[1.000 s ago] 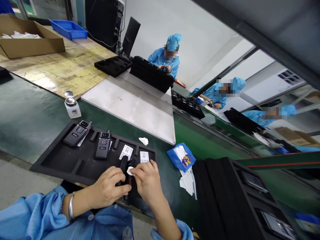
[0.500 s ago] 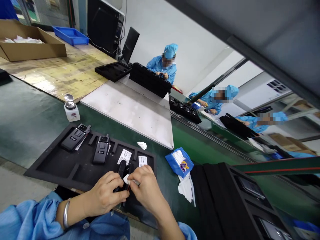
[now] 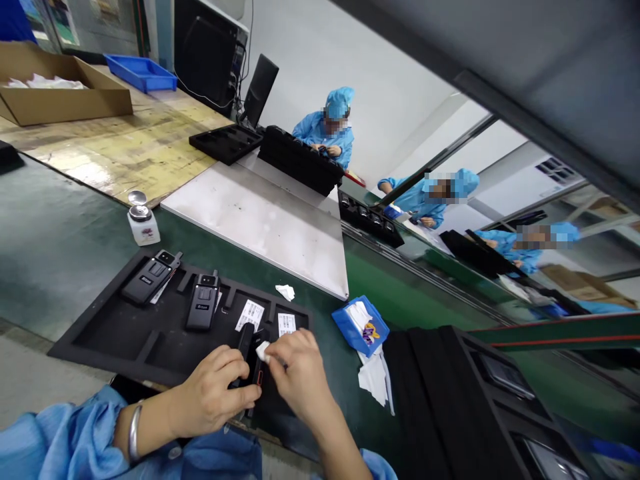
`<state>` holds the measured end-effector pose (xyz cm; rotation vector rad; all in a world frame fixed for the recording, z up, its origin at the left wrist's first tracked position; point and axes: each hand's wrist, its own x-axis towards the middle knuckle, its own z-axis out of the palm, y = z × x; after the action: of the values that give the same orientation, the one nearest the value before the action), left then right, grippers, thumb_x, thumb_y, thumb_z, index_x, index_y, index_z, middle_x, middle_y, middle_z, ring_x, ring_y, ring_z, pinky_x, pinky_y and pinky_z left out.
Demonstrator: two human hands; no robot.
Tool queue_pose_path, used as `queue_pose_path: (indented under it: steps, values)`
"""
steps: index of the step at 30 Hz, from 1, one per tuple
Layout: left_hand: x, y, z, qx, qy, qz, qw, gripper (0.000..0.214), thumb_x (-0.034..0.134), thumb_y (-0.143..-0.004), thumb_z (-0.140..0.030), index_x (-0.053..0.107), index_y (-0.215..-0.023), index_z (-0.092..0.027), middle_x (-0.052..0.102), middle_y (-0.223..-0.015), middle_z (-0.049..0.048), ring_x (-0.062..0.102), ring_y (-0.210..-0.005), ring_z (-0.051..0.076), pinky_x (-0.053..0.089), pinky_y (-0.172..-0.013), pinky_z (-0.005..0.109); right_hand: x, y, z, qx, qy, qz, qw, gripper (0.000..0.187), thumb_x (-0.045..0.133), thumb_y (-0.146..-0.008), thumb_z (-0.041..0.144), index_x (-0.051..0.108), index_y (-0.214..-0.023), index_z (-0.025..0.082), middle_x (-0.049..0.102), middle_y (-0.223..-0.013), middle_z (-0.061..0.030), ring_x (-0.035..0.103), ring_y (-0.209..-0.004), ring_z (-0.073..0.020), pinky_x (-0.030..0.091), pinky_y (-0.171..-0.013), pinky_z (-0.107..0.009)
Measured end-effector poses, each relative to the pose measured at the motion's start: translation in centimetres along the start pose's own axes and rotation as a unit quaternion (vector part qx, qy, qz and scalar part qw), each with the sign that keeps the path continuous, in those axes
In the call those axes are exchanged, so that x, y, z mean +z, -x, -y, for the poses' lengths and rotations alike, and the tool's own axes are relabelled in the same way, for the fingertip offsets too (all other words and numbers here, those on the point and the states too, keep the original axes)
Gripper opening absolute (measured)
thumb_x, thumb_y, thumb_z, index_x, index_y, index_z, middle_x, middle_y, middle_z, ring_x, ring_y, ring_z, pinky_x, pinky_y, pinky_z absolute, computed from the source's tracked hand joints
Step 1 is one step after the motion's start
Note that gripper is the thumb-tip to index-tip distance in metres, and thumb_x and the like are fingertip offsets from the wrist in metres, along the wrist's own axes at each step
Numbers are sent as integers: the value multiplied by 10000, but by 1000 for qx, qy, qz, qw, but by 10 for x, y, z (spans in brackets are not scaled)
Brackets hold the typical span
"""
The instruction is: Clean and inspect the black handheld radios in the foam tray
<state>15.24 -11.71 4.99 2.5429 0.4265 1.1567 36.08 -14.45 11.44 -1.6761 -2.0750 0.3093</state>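
Observation:
My left hand (image 3: 215,383) is closed around a black two-way radio (image 3: 245,341), turned on edge over the near right part of a black foam tray (image 3: 120,343). A small orange-red outline shows on its side. Between the fingers and thumb of my right hand (image 3: 297,370) is a folded white wipe (image 3: 262,351), against or very close to the radio's upper side. A thin grey piece shows by those fingers; I cannot make out what it is. Two more radios, one at the far left (image 3: 151,277) and another beside it (image 3: 203,305), lie in the tray with white labels (image 3: 249,315).
Beyond the tray stands a white pump bottle (image 3: 145,227). A crumpled wipe (image 3: 285,292) lies on the green table. To the right are a blue bin (image 3: 345,327) with wipes and stacked black foam trays (image 3: 425,400). A white board (image 3: 260,220) lies ahead; several co-workers sit beyond.
My right hand has shifted slightly right and down with the wipe, showing more of the radio's side. My left hand keeps its hold nearly in place.

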Motion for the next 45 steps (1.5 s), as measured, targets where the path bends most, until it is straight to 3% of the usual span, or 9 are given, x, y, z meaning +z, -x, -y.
queue_pose_path:
  steps: [7,10,14,19,23,27,32,36,45]
  values:
    - [-2,3,1,-6,7,-2,1000,233,632,-877,-127,675,-1098,-188,559,-911,77,514,-906,218,514,-787,388,-3,71,-84,266,9,-277,923,318,583,-859,453,723,-916,172,690,-887,-81,607,-791,-210,463,-772,-335]
    - [-2,3,1,-7,10,-2,1000,220,609,-892,-133,671,-1095,-191,564,-909,74,510,-904,212,519,-787,386,7,111,-116,378,53,-264,886,471,519,-821,557,747,-921,157,692,-825,-102,618,-729,-235,477,-734,-366]
    - [-2,3,2,-9,12,-12,1000,233,614,-890,-123,666,-1107,-189,560,-925,76,507,-927,217,515,-813,402,21,133,-130,401,69,-188,894,523,465,-820,586,780,-917,180,704,-918,-132,634,-759,-266,479,-704,-400]
    - [-3,3,1,-12,10,-1,1000,229,620,-892,-133,675,-1106,-192,549,-935,76,501,-937,222,512,-818,399,25,114,-92,276,126,-242,922,455,466,-925,497,744,-1083,173,636,-1143,-161,610,-996,-292,475,-855,-448]
    - [-3,3,0,-12,10,-12,1000,218,609,-896,-131,685,-1094,-184,545,-932,78,502,-942,227,513,-817,395,34,82,-31,139,-32,-183,973,331,515,-960,346,659,-1224,209,596,-1246,-123,600,-1109,-222,489,-957,-376]
    - [-2,5,0,-21,20,-15,999,208,593,-912,-155,695,-1090,-191,560,-954,85,511,-966,231,519,-842,405,56,55,7,225,-217,-94,945,506,473,-971,446,537,-1354,121,624,-1214,-164,668,-849,-172,559,-792,-321]
    - [-3,5,2,-99,127,-51,986,285,511,-960,-134,661,-1191,-207,617,-964,77,550,-972,202,533,-868,377,69,33,12,310,-229,-72,920,704,547,-896,546,520,-1377,34,716,-917,-136,678,-734,-221,538,-673,-324]
    - [2,7,7,-247,196,-70,946,399,540,-964,-208,560,-1361,-239,611,-1223,114,559,-1168,228,513,-996,428,62,24,17,283,-239,-32,928,612,539,-900,541,606,-1302,84,657,-636,-23,591,-535,-177,461,-527,-268]
    - [23,1,16,-483,368,-35,794,726,680,-840,-482,474,-1457,-159,527,-1465,142,486,-1360,303,317,-1194,511,62,21,22,259,-238,-52,935,552,520,-919,518,613,-1329,161,706,-1136,-135,684,-1010,-271,545,-853,-374]
